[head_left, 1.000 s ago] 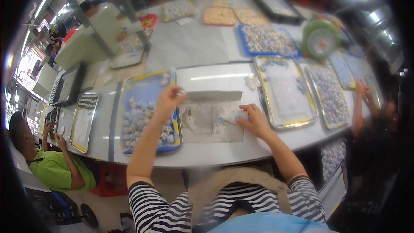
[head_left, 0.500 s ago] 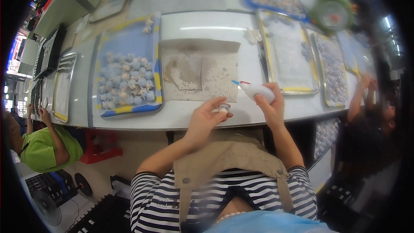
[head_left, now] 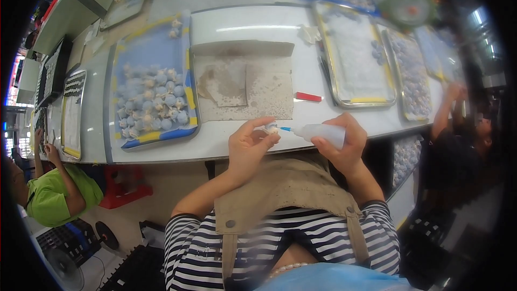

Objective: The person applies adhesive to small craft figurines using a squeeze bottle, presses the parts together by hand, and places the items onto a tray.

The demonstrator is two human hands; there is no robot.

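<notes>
Between the thumb and fingers of my left hand (head_left: 249, 146) is a small figure piece (head_left: 271, 129), pale cream and grey-blue. My right hand (head_left: 344, 143) is closed around a white squeeze bottle (head_left: 322, 134), tipped on its side. The blue nozzle (head_left: 287, 129) of the bottle points left and reaches the small piece; whether it touches cannot be made out. Just beyond my hands lies a stained cardboard sheet (head_left: 269, 94) with a raised back flap. Beside it rests a short red bar (head_left: 308, 97).
At left stands a tray (head_left: 189, 83) full of similar blue-and-cream pieces. A metal-rimmed tray (head_left: 335, 78) with a white lining and more filled trays stand at right. A green round fan (head_left: 409, 5) is at the far right. People work on both sides.
My right hand has lowered the bottle and turned its nozzle to the piece in my left hand. The red bar, partly hidden behind the bottle before, now shows fully.
</notes>
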